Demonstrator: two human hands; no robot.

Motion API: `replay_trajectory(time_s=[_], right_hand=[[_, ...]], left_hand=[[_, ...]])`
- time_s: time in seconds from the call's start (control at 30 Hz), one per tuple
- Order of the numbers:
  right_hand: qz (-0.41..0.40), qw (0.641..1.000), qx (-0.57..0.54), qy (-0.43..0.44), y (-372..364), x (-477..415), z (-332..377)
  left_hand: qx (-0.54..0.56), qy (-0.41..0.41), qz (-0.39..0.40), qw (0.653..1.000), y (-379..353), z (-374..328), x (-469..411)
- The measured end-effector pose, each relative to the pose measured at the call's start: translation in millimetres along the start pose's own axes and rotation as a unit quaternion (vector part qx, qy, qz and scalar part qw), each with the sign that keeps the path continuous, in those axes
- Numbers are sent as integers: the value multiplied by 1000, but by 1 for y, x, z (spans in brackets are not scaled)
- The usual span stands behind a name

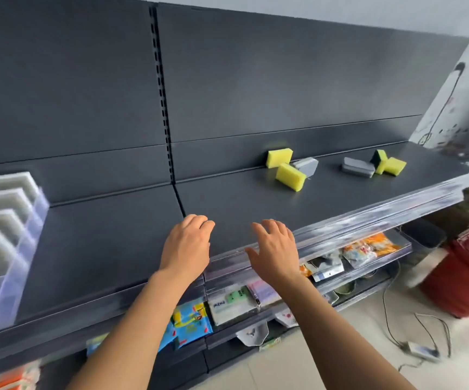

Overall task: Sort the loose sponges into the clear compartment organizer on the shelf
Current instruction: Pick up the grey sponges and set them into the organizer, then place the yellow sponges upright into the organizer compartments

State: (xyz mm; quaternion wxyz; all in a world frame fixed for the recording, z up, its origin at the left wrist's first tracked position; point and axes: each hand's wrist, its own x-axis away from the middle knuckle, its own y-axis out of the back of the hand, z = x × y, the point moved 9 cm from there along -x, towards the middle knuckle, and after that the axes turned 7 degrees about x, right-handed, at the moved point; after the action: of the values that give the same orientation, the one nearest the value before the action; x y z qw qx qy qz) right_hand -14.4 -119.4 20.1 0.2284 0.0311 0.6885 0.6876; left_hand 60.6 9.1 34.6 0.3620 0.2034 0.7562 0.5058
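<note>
At far left of the shelf (109, 243): clear compartment organizer (23, 266), rear cells packed with pale sponges, front cell apparently free (blurred, not certain). Well apart to the right, loose sponges in two clusters. First cluster: rear yellow sponge (279, 157) propped against the back panel (256, 80), front yellow sponge (290, 176) touching it, small grey sponge (306, 166) just beside. Second cluster: long grey sponge (358, 166), green-backed sponge (379, 160) on edge, far-right yellow sponge (394, 166) touching that. Step in hand, by the look of it: reach for the first cluster. Suggest taking the front yellow one first, pinched across the short sides; compressible foam, so a light squeeze is enough. One sponge per hand to halve the trips. Lift rather than drag, to avoid knocking the neighbours toward the front edge. Match colour to cell on drop-off. Pose: left hand (187, 246) palm down over the front of the shelf, fingers loosely curled, nothing held. Right hand (274, 249) just beside it, not touching, palm down over the shelf lip, fingers spread and slightly bent, also empty. Both forearms stretched forward, well short of the sponges.
</note>
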Motion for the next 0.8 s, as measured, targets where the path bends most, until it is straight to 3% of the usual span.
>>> replay_trajectory(time_s=[0.37, 0.8], right_hand=[[1, 997, 13, -76, -13, -81, -135], [5, 990, -23, -143, -64, -198, -225]], left_hand=[[43, -42, -2, 998, -64, -58, -143], [68, -39, 12, 997, -137, -74, -321]])
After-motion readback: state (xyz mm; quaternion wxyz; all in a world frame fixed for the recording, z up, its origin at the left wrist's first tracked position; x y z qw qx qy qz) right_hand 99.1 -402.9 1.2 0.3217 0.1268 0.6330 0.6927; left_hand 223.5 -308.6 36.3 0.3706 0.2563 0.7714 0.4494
